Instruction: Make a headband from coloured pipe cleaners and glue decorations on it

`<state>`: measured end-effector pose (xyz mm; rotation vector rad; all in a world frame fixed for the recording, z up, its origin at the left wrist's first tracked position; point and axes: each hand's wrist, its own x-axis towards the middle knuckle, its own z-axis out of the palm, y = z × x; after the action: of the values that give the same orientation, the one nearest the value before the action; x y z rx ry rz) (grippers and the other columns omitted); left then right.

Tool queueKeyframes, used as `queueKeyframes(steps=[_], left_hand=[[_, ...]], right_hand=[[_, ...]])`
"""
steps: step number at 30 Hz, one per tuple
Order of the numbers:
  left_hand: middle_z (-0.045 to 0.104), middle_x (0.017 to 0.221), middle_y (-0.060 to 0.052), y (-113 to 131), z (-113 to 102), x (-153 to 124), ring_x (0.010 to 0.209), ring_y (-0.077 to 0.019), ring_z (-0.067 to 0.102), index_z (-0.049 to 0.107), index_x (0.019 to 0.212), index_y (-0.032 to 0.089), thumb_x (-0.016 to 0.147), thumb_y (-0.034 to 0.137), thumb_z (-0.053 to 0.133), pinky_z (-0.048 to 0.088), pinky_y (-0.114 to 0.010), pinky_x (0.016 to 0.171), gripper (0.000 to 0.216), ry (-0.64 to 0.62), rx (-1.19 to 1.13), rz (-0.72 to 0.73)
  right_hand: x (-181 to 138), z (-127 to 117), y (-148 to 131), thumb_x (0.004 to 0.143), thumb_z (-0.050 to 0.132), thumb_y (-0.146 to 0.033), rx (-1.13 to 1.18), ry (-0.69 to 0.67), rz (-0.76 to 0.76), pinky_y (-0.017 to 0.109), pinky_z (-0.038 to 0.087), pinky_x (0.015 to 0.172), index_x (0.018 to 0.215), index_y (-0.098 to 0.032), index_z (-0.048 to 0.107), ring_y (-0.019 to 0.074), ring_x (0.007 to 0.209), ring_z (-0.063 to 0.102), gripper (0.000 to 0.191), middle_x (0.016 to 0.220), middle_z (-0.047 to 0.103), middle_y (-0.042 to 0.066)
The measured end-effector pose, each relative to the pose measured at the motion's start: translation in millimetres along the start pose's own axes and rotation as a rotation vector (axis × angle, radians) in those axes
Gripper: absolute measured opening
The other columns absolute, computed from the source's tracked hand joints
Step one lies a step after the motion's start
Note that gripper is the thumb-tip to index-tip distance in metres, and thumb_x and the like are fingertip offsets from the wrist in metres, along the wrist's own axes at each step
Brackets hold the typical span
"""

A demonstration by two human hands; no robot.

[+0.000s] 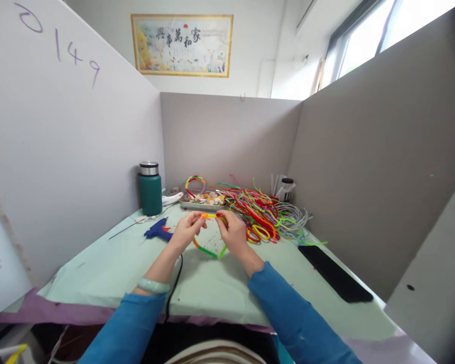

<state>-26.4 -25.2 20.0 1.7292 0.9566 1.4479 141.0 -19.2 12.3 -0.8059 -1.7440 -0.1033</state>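
Note:
Both hands are raised over the middle of the table with a headband wrapped in fuzzy coloured pipe cleaners between them. Its orange and yellow top runs from one hand to the other, and its green ends hang below. My left hand pinches the orange part with closed fingers. Across from it, my right hand is closed on the yellow part, its fingers partly hidden. A blue glue gun lies left of my left hand. Beside my right hand are yellow-and-red looped handles, seemingly scissors.
A large heap of pipe cleaners lies at the back right. Behind my hands, a metal tray holds small pieces, with a finished-looking multicoloured headband over it. A green bottle stands left; a black flat object lies right.

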Motion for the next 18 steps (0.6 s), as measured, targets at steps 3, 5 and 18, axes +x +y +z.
queueKeyframes(steps=[3, 5, 18], left_hand=[[0.059, 0.065, 0.000, 2.6, 0.9, -1.3, 0.047, -0.0063, 0.039, 0.052, 0.107, 0.013, 0.076, 0.040, 0.054, 0.030, -0.019, 0.046, 0.041, 0.014, 0.031, 0.017], [0.059, 0.065, 0.001, 3.6, 1.3, -2.3, 0.047, -0.0065, 0.039, 0.052, 0.114, 0.013, 0.078, 0.040, 0.052, 0.031, -0.019, 0.046, 0.045, 0.027, 0.087, 0.056], [0.069, 0.073, -0.002, -12.1, 2.9, -2.0, 0.067, -0.0121, 0.061, 0.067, 0.099, 0.019, 0.083, 0.030, 0.048, 0.046, -0.021, 0.068, 0.028, 0.200, 0.565, 0.396]], right_hand=[[-0.7, -1.7, 0.1, 0.089, 0.042, -0.026, -0.099, -0.021, -0.060, 0.025, 0.042, 0.076, 0.103, -0.018, 0.058, 0.0162, 0.086, 0.059, 0.023, 0.094, 0.064, 0.006], [-1.3, -2.1, 0.5, 0.089, 0.041, -0.027, -0.163, -0.033, -0.082, 0.025, 0.042, 0.073, 0.102, -0.018, 0.058, 0.0160, 0.083, 0.059, 0.023, 0.092, 0.064, 0.007], [-4.1, 3.8, 3.6, 0.091, 0.040, -0.026, -0.335, -0.035, -0.119, 0.023, 0.036, 0.063, 0.087, -0.018, 0.061, 0.0133, 0.071, 0.057, 0.023, 0.076, 0.063, 0.004]])
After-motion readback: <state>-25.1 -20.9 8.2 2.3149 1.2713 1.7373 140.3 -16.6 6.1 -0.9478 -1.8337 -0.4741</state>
